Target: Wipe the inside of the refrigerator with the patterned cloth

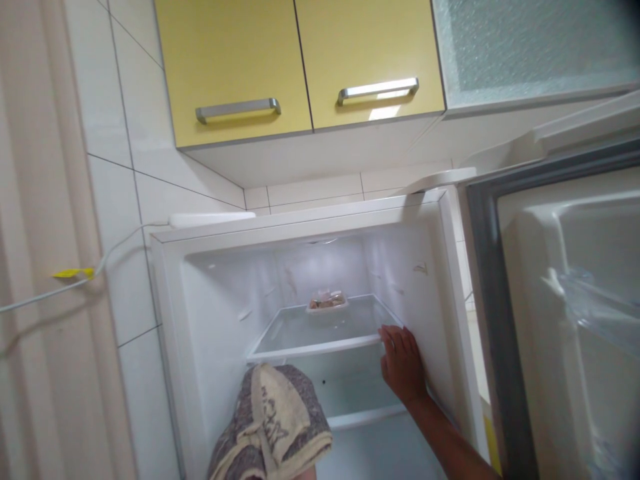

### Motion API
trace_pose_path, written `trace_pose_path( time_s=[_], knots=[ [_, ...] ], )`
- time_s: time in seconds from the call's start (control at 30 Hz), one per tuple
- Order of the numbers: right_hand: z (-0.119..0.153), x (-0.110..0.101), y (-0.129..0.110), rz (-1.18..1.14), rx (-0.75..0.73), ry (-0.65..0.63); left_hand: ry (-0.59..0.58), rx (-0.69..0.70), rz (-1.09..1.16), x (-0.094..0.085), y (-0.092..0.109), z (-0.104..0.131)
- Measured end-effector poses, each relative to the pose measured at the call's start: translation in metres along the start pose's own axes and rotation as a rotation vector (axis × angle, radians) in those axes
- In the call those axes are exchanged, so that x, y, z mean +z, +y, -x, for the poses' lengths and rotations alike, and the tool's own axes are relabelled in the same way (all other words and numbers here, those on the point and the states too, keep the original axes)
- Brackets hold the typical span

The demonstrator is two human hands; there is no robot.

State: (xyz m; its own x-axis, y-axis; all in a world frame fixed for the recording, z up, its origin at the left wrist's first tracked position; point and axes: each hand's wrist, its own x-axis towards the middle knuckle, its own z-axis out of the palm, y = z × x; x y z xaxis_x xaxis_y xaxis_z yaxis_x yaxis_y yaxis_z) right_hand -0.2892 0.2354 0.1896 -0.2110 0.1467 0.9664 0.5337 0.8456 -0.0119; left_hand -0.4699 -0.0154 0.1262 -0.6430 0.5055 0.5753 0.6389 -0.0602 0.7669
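My right hand (404, 365) has its fingers curled over the front right corner of the upper fridge shelf (320, 347), a translucent panel with a white rim. A grey-brown and cream cloth (280, 410) with dark printing covers my left hand (306, 474), of which only a sliver of skin shows at the bottom edge. The bunched cloth is by the shelf's front left corner; the fingers under it are hidden. Toward the back of the shelf lies a small clear-wrapped food tray (327, 302) with brownish pieces.
A lower shelf (367, 417) is beneath. The fridge door (575, 300), with clear door racks, stands open at the right. Yellow cabinets (235, 60) hang above the fridge. A white cable (120, 243) with a yellow tag runs along the left wall.
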Motion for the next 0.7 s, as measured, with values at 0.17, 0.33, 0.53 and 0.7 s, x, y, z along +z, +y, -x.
trace_pose_path(
  time_s=[0.17, 0.33, 0.53, 0.7],
  knots=[
    [0.001, 0.002, -0.001, -0.011, 0.016, 0.005, 0.221, -0.109, 0.565, 0.007, 0.035, -0.009],
    [0.001, 0.003, -0.001, -0.007, 0.011, 0.017, 0.479, -0.183, 1.065, 0.019, 0.06, -0.021],
    [0.0, -0.001, -0.001, -0.008, 0.009, 0.009, 0.584, -0.354, 1.489, 0.029, 0.079, -0.05],
    [0.0, 0.001, -0.001, -0.004, 0.005, 0.011, 0.493, -0.392, 1.468, 0.035, 0.079, -0.078]
  ],
)
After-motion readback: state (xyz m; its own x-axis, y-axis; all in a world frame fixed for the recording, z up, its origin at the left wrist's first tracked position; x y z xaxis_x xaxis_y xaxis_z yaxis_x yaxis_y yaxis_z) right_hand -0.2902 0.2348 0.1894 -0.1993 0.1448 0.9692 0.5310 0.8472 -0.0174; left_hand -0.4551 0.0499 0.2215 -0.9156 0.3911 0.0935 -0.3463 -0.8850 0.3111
